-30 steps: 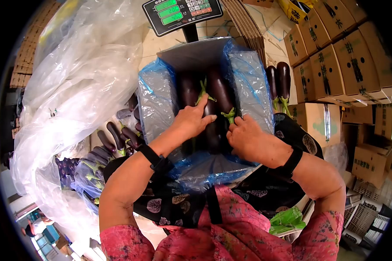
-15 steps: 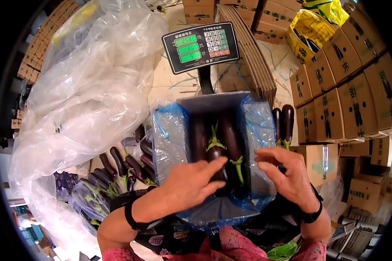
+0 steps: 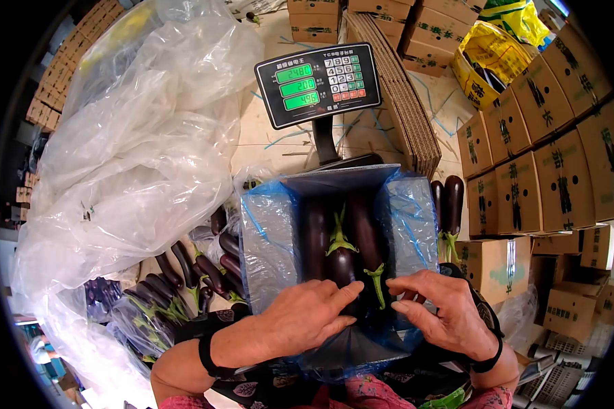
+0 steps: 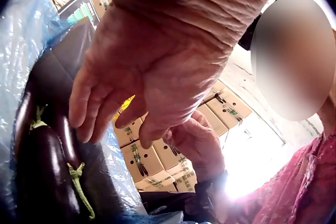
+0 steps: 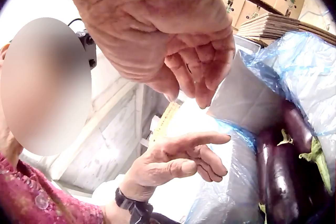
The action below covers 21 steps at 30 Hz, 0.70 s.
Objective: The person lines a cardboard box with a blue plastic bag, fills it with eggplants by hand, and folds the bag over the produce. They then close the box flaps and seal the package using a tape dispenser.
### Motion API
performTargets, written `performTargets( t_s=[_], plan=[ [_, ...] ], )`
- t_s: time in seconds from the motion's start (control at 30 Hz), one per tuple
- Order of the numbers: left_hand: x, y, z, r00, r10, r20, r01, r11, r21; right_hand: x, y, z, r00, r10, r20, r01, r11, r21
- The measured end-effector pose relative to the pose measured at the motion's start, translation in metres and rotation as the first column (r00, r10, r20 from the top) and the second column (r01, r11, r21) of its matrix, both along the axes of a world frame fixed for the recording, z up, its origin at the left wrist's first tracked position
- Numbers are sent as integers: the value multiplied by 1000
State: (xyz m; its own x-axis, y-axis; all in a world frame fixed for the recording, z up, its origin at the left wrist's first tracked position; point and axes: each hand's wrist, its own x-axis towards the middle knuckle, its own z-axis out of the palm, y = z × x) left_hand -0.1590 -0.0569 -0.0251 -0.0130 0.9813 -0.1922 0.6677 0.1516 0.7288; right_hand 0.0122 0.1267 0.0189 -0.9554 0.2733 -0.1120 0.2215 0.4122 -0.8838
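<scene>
Dark eggplants [image 3: 317, 238] are lying inside the blue-lined box [image 3: 269, 238], just beyond the hands, while the left hand [image 3: 297, 317] is hovering open and the right hand [image 3: 445, 312] is hanging loosely curled, empty.

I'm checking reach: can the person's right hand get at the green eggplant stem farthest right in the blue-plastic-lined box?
Probably yes: the bare right hand is beside that green eggplant stem, fingers loosely bent and empty. The bare left hand lies further left, leaving the way free.
</scene>
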Motion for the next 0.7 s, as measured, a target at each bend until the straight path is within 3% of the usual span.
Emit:
performTargets(
  t_s=[0.2, 0.23, 0.3, 0.37, 0.43, 0.5, 0.6, 0.7],
  plan=[
    [1, 1, 4, 999, -14, -34, 16, 997, 76, -5, -1, 4, 997, 11, 79, -17, 997, 70],
    [-2, 0, 6, 999, -15, -42, 19, 996, 90, -4, -2, -5, 1000, 3, -4, -3, 995, 103],
    [-15, -3, 25, 997, 76, 6, -76, 978, 196, -9, -5, -5, 1000, -24, 19, 22, 994, 103],
    [-31, -10, 60, 950, 251, 188, -269, 960, 78, -9, -2, -12, 998, -59, -11, 60, 994, 86],
    [-46, -38, 83, 764, 469, 443, -501, 864, -49, -12, -3, -14, 986, -161, 51, 159, 986, 44],
    [-59, -75, 85, 718, 549, 427, -614, 789, 16, -10, 0, -26, 989, -145, 37, 144, 989, 22],
    [-78, -142, 79, 622, 692, 366, -731, 681, -47, -12, 0, -32, 986, -77, 146, 71, 996, 45],
    [-81, -213, 40, 284, 861, 423, -894, 397, -207, -13, -5, -37, 966, 114, 231, -134, 988, 75]
  ],
)
